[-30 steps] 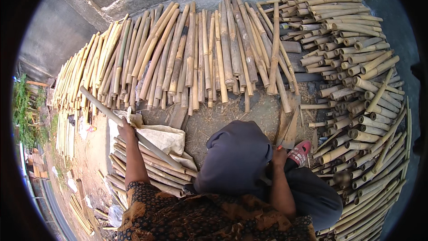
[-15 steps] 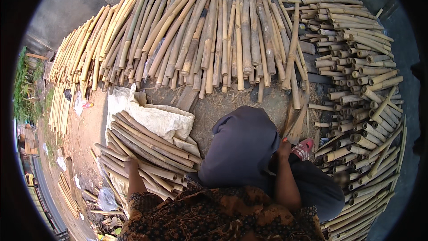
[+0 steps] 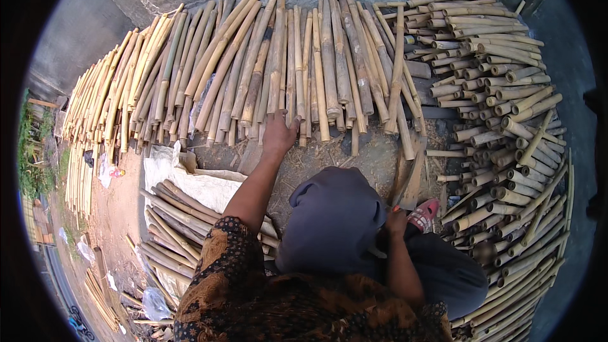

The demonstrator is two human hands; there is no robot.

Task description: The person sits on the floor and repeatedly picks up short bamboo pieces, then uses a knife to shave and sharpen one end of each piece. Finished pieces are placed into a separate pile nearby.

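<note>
Bamboo poles (image 3: pixel 329 63) lie side by side in a broad row directly beyond the left hand (image 3: pixel 279 134), their near ends level with its fingers. That hand is stretched out ahead of the body, back upward, its fingers spread a little over the tips of poles near the middle of the row; whether they have closed around one, I cannot tell. More poles fan out to both sides of this grip, those far to its left paler and yellower.

Nearer the body and left of the same hand, a loose pile of bamboo lengths (image 3: pixel 171 228) rests partly on a whitish woven sack (image 3: pixel 196 180). The right hand (image 3: pixel 397 222), well to the right of the left one and closer to the body, is closed around the orange-red handle of a long-bladed knife (image 3: pixel 396 208), its blade pointing away. Just right of that fist is a pink clog (image 3: pixel 424 215); farther right, a tall stack of cut bamboo (image 3: pixel 500 120) shows its hollow ends.
</note>
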